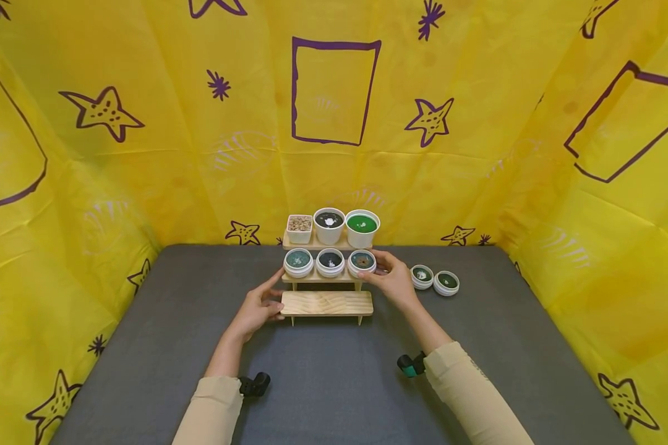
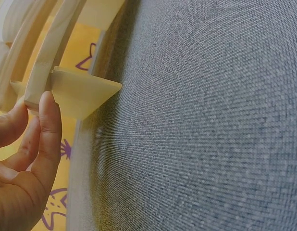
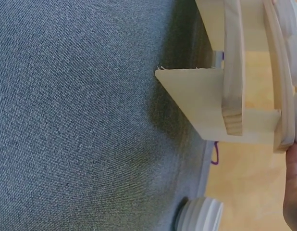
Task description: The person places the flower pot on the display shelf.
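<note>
A three-tier wooden stand (image 1: 327, 303) sits on the table, its lowest tier bare. My left hand (image 1: 258, 310) is at the stand's left end; in the left wrist view, thumb and fingers pinch the end of the lowest tier (image 2: 40, 72). My right hand (image 1: 394, 281) grips the rightmost ribbed white cup (image 1: 362, 263) on the middle tier, thumb in front, index finger behind. That cup has blue-green and brown contents. Beside it stand a dark-filled cup (image 1: 330, 262) and a teal-filled cup (image 1: 299, 263). The right wrist view shows only part of the right hand.
On the top tier stand a square cup (image 1: 299, 229) of tan bits, a dark-filled tub (image 1: 329, 226) and a green-filled tub (image 1: 362, 229). Two ribbed cups with dark green contents, one inner (image 1: 422, 277) and one outer (image 1: 446, 283), sit right of the stand. Yellow cloth surrounds the grey table (image 1: 334, 383).
</note>
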Available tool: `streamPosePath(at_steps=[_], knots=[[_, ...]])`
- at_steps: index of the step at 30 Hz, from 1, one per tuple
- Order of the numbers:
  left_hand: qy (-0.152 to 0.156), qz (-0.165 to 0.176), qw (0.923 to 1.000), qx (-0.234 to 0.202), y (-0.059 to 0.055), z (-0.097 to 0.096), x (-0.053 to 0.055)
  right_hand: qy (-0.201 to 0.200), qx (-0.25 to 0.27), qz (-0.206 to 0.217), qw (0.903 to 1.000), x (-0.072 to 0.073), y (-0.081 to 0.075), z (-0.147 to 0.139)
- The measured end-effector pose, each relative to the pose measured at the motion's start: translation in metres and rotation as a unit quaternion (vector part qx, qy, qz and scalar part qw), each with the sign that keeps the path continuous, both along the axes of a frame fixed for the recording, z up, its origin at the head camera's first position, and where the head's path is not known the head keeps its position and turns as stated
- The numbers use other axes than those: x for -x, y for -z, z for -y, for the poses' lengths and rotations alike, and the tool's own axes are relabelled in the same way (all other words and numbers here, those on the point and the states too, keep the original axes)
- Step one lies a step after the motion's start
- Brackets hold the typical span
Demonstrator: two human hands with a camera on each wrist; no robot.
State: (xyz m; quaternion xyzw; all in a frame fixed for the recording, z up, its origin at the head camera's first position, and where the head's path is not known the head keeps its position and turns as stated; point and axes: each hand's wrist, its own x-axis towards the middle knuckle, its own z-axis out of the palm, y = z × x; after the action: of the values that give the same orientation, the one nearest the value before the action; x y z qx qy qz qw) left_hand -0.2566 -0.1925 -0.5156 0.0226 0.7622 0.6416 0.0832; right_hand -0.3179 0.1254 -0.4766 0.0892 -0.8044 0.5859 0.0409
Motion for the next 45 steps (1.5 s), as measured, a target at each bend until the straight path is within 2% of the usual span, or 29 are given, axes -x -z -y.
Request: streamPosePath(at_steps=[6,12,27,35,45], knots=[[0.009,-0.002,0.9998,-0.015,-0.002,0.000,0.000,0.017,-0.007,-0.023,0.9996,-0.003,0.000,0.001],[0.006,-0.001,0.9999,-0.010,-0.003,0.000,-0.001,0.019,0.007,-0.033,0.9993,-0.003,0.003,0.003],[0.002,-0.003,1.0000,-0.007,-0.002,0.001,-0.001,-0.008,0.062,0.001,0.9981,-0.007,0.002,-0.002],[0.005,-0.004,0.9999,-0.010,-0.003,0.001,-0.002,-0.014,0.085,0.018,0.9961,-0.013,-0.004,-0.007],[0.004,-0.001,1.0000,-0.008,-0.003,0.001,-0.002,0.018,0.052,-0.015,0.9984,-0.009,0.014,-0.035]])
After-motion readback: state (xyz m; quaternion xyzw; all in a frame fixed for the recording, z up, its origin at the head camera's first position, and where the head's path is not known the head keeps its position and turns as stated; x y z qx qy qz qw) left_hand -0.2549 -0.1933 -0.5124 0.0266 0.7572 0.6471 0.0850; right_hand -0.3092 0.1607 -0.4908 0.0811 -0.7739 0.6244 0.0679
